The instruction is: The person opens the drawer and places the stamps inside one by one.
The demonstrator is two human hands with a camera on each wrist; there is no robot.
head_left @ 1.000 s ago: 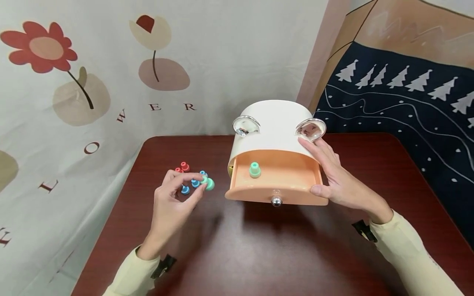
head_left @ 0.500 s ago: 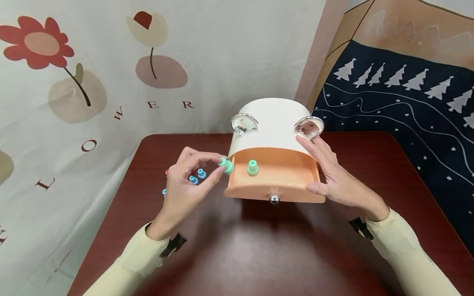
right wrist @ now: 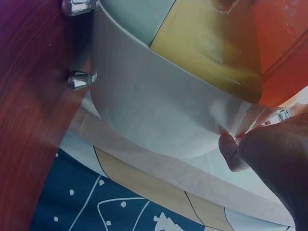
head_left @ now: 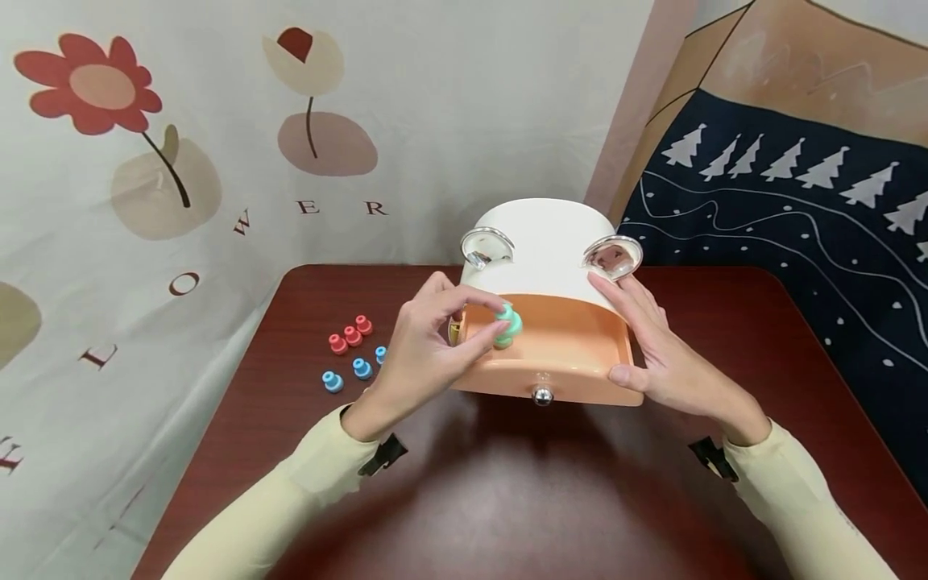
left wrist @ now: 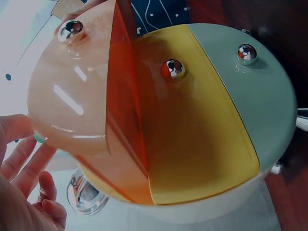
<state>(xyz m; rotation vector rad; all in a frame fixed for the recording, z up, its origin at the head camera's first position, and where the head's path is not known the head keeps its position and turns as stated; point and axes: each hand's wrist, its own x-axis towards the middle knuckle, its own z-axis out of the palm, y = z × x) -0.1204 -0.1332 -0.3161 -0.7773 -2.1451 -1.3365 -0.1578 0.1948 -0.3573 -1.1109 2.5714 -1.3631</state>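
- The left hand (head_left: 424,350) pinches a green peg (head_left: 508,323) between thumb and fingertips, the fingers curled around it over the open orange drawer (head_left: 573,358).
- A second green piece seems to sit right under those fingertips (the two blur together, so I cannot tell whether they touch).
- The right hand (head_left: 656,354) rests against the right side of the white cabinet (head_left: 544,234): fingers straight and close together along its wall, fingertips reaching up near the clear round handle (head_left: 611,254), thumb on the drawer's front corner.
- The drawer's silver knob (head_left: 540,395) lies between the two thumbs, below the pinched peg.
- Behind the left hand's knuckles, well apart from the drawer, red pegs (head_left: 350,336) and blue pegs (head_left: 350,373) stand on the dark table (head_left: 507,499).
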